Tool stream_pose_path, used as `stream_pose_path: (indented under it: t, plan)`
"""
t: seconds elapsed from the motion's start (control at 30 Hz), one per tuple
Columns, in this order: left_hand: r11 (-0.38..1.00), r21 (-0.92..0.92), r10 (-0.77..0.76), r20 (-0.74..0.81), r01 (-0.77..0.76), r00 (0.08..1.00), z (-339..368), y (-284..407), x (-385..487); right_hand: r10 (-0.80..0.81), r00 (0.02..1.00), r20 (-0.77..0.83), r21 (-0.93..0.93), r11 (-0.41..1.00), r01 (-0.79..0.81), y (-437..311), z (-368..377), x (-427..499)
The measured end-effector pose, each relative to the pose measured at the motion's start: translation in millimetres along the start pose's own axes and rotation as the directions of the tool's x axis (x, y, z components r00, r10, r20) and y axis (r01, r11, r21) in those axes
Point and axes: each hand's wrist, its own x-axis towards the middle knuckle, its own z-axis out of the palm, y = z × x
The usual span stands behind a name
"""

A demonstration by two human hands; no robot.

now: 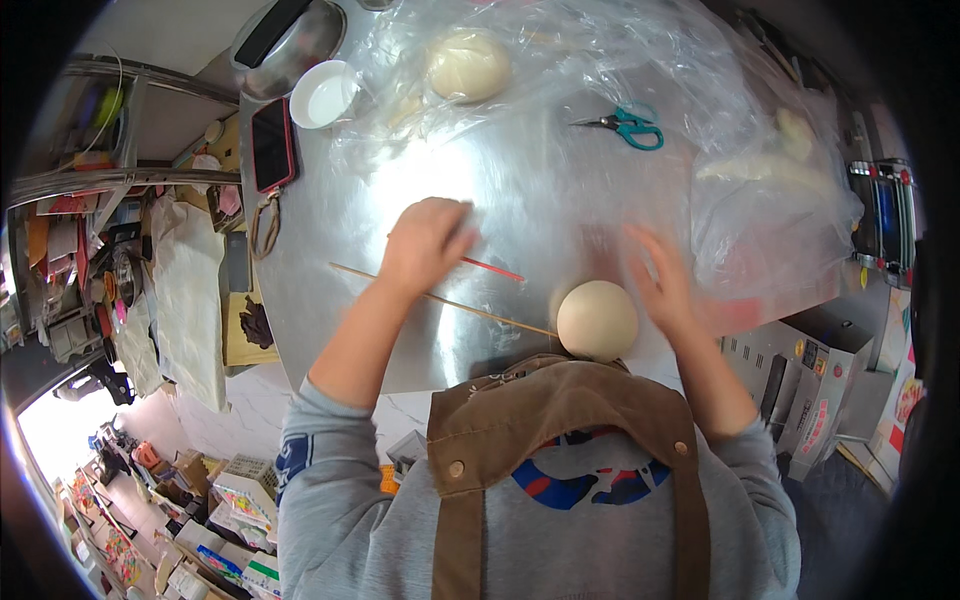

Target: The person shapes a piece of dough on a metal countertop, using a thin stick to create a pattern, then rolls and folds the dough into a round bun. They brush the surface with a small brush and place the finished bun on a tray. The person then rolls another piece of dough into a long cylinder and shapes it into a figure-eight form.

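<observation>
My left hand (427,244) is over the steel tabletop (517,202), fingers curled and blurred. A thin red stick (493,268) juts out from beneath it; whether the fingers grip the stick cannot be made out. A thin wooden stick (491,316) lies slantwise on the steel, passing under my left forearm. Its right end reaches a smooth, round, pale ball of dough (598,321) at the table's near edge, against my brown apron (562,382). Just right of this ball, apart from it, my right hand (661,281) is blurred, fingers spread and nothing held.
Clear plastic sheeting (720,97) covers another dough ball (469,66) and pale pieces at right. Teal-handled scissors (630,127) lie at the back. At back left are a white bowl (324,94), a red-edged phone (272,144) with strap, and a metal pot (307,52).
</observation>
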Motion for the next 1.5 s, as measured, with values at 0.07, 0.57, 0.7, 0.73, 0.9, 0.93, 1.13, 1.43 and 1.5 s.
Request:
stream_pose_path:
  t: [0.07, 0.57, 0.7, 0.73, 0.9, 0.93, 1.13, 1.43, 1.5]
  plan:
    - [0.991, 0.032, 0.125, 0.159, -0.132, 0.979, 4, 21, -41, 0.113, 0.994, -0.008, 0.07, 0.991, -0.112, -5, 1, -59]
    - [0.881, 0.405, 0.247, 0.052, -0.246, 0.968, 35, -14, 13, 0.063, 0.993, -0.101, -0.209, 0.974, -0.083, -57, 18, -172]
    - [0.853, 0.37, 0.332, 0.159, -0.368, 0.93, 48, -14, 40, -0.078, 0.985, -0.156, -0.29, 0.956, 0.03, -65, 43, -151]
    - [0.858, 0.369, 0.313, 0.175, -0.357, 0.934, 49, -17, 46, -0.135, 0.981, -0.138, -0.314, 0.945, 0.086, -64, 50, -143]
    - [0.857, 0.453, 0.266, 0.018, -0.245, 0.964, 41, -40, 66, -0.35, 0.937, 0.006, -0.49, 0.815, 0.308, -35, 59, -101]
    - [0.865, 0.474, 0.151, 0.063, -0.163, 0.987, 39, -41, 67, -0.356, 0.933, 0.056, -0.453, 0.823, 0.341, -28, 54, -95]
    - [0.938, 0.302, 0.208, -0.102, -0.169, 0.973, 58, 25, 20, -0.238, 0.946, 0.22, -0.128, 0.954, 0.27, -1, 12, -56]
    - [0.927, 0.373, -0.025, 0.129, -0.025, 0.991, 127, 105, -70, 0.213, 0.939, 0.271, 0.569, 0.751, -0.335, 48, -36, 1]
    - [0.921, 0.38, -0.096, 0.01, 0.085, 0.995, 146, 99, -46, 0.263, 0.95, 0.17, 0.559, 0.768, -0.312, 52, -23, 4]
